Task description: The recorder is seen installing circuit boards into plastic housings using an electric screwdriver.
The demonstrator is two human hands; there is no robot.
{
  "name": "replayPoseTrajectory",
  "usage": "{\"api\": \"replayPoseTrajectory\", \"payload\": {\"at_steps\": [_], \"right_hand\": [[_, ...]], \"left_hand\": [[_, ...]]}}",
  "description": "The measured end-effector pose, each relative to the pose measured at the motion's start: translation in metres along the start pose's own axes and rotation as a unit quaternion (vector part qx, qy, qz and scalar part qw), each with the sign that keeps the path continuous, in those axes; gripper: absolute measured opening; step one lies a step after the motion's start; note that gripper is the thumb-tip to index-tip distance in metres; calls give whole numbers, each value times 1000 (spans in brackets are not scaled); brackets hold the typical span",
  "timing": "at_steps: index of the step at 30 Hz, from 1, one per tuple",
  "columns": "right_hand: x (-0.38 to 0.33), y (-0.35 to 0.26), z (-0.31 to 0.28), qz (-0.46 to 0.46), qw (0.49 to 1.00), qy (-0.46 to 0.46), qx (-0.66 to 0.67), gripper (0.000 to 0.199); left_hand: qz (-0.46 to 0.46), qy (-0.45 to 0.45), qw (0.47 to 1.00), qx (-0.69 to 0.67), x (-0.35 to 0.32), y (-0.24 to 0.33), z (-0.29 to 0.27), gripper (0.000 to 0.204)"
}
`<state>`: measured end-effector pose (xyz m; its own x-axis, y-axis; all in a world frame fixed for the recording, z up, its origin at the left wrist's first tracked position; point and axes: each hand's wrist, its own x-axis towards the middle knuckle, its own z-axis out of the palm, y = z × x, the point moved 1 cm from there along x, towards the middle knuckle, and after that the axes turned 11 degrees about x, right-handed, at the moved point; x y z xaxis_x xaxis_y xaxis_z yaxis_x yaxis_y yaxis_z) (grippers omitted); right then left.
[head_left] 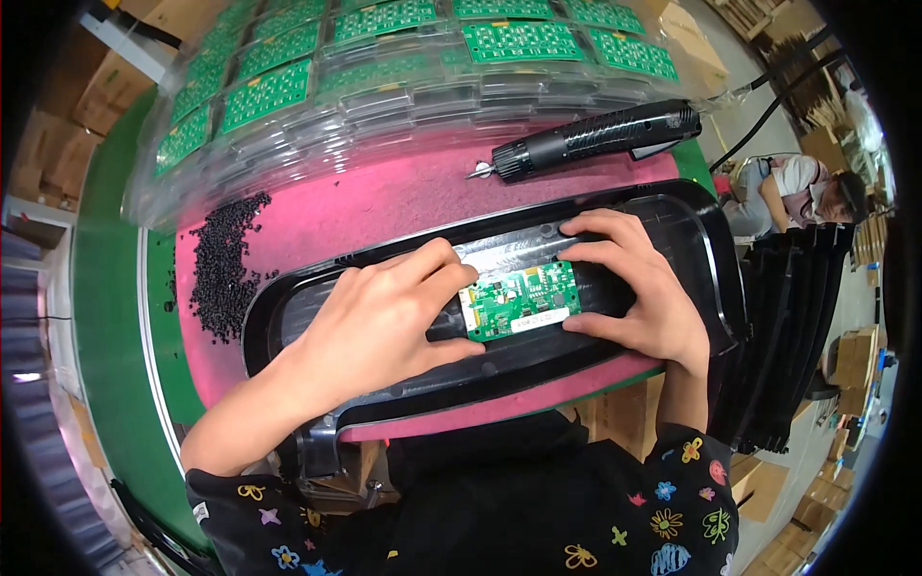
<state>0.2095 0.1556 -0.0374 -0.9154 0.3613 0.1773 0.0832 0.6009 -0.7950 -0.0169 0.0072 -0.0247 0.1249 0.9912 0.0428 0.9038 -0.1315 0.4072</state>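
A green circuit board (519, 298) with a white connector at its left end and a white label along its near edge lies inside a long black plastic housing (423, 384). My left hand (394, 302) grips the board's left end, thumb at the near corner and fingers at the far one. At the right end, my right hand (639, 288) has its thumb on the near corner and a finger on the far corner. Whether the board is seated on the housing floor or slightly above it, I cannot tell.
Beyond the housing lies a black electric screwdriver (595, 139) on the pink mat (384, 197). Small black screws (226, 269) are heaped at the left. Stacked clear trays (384, 101) hold several green boards at the back. Black housings (788, 326) stand at the right, near a seated person (783, 197).
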Motion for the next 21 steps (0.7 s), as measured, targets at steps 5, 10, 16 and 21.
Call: {"api": "replayPoseTrajectory", "payload": {"at_steps": [5, 10, 16, 21], "right_hand": [[0, 1, 2, 1, 1000, 10, -14, 58], [-1, 0, 4, 9, 999, 9, -31, 57], [1, -3, 6, 16, 999, 8, -33, 57], [2, -7, 7, 21, 999, 7, -40, 57]], "left_hand": [[-19, -3, 1000, 12, 1, 3, 0, 50], [-20, 0, 1000, 23, 0, 4, 0, 51], [2, 22, 1000, 20, -3, -1, 2, 51], [12, 33, 999, 37, -5, -3, 2, 51]]}}
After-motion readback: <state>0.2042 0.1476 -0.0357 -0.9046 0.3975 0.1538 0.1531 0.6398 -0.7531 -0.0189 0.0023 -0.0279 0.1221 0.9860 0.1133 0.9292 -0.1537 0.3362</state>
